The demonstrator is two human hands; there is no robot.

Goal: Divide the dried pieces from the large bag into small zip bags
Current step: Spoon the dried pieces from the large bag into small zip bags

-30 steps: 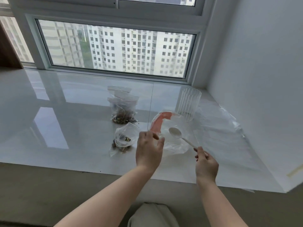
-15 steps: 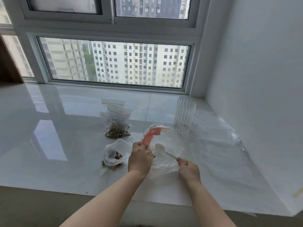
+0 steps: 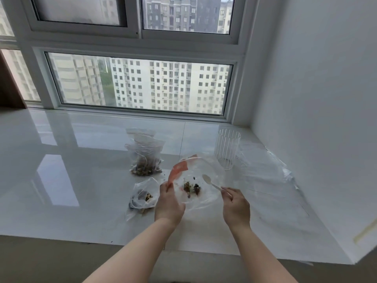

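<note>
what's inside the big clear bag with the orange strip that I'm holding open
A small clump of dried pieces lies in the large bag, with the white spoon bowl reaching in. The left hand hides the bag's near-left corner.

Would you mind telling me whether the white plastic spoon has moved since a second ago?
Yes. The white plastic spoon has dipped from the ribbed clear cup toward the dried pieces in the large bag.

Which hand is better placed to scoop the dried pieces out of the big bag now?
The right hand. It already holds the white spoon, whose bowl sits inside the big bag beside the dried pieces. The left hand is busy gripping the bag's orange edge to keep it open.
</note>
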